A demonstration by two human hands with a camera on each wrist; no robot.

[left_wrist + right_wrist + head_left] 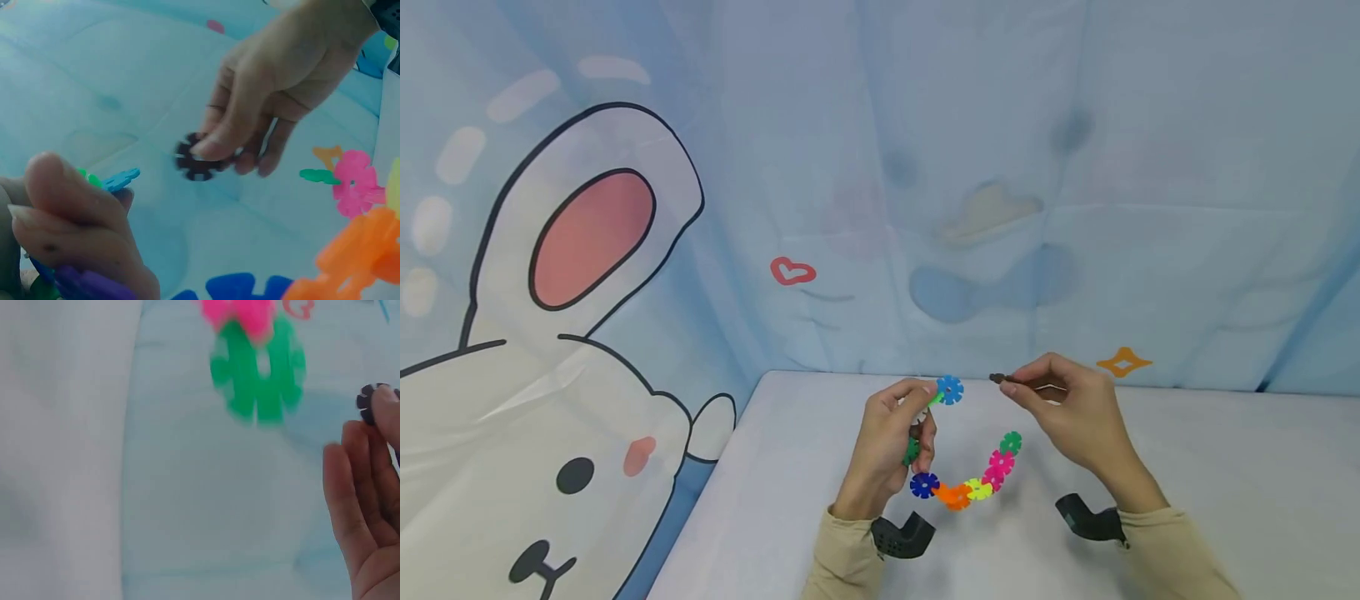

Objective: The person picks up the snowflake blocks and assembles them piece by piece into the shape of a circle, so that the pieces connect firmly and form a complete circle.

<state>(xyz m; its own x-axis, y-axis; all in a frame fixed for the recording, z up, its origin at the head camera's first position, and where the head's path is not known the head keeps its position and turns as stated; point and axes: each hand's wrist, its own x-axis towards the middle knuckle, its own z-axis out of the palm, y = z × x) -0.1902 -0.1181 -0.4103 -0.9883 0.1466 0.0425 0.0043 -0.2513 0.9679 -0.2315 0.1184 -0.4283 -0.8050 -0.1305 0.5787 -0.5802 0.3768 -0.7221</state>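
Note:
A chain of notched snowflake discs hangs in a curve from my left hand, whose thumb and fingers pinch it near its upper end. A light blue disc tops that end. Below run a dark blue disc, orange discs, a yellow disc, pink discs and a green disc at the free end. Part of the chain is hidden behind the left fingers. Between thumb and fingertips my right hand pinches a dark notched disc, apart from the chain and right of the light blue disc.
Both hands are above a white table. Behind it hangs a light blue curtain with printed shapes; a large printed rabbit fills the left side. Black wrist devices sit at both sleeve cuffs.

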